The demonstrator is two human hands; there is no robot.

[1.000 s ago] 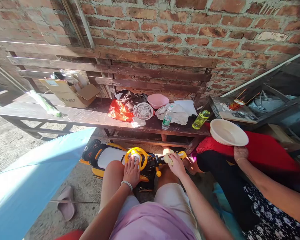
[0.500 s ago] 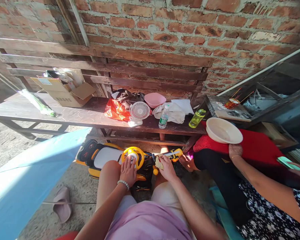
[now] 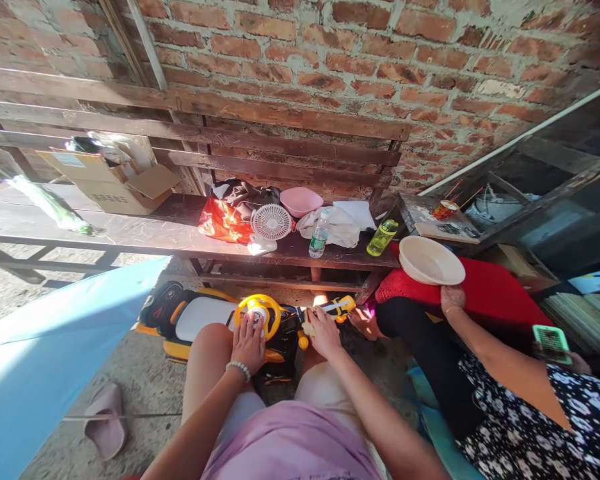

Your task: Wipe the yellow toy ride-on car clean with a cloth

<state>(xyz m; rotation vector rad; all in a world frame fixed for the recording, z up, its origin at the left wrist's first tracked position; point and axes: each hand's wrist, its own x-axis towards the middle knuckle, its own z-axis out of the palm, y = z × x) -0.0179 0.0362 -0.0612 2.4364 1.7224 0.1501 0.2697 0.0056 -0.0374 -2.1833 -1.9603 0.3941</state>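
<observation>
My left hand (image 3: 249, 343) lies with its fingers stretched out over the near side of a yellow toy steering wheel (image 3: 279, 319). The wheel belongs to a yellow and black ride-on toy car (image 3: 204, 320) with a white seat, between my knees and the bench. To the right, my right hand (image 3: 325, 335) is closed on a small pale cream-coloured piece (image 3: 308, 329), mostly hidden behind the fingers; its kind cannot be made out. Just beyond that hand is a yellow and white bar (image 3: 341, 307) of the toy.
On the wooden bench (image 3: 130, 230) stand a cardboard box (image 3: 113, 190), a white fan (image 3: 271, 222), a pink basin (image 3: 301, 200), a water bottle (image 3: 319, 235) and a green bottle (image 3: 382, 238). At right, another person holds a cream basin (image 3: 433, 261) and a phone (image 3: 551, 344). A slipper (image 3: 106, 421) lies left.
The view has shifted slightly, so most things sit further left. The right hand has turned and covers more of the pale piece. The other person's phone has swung into fuller view.
</observation>
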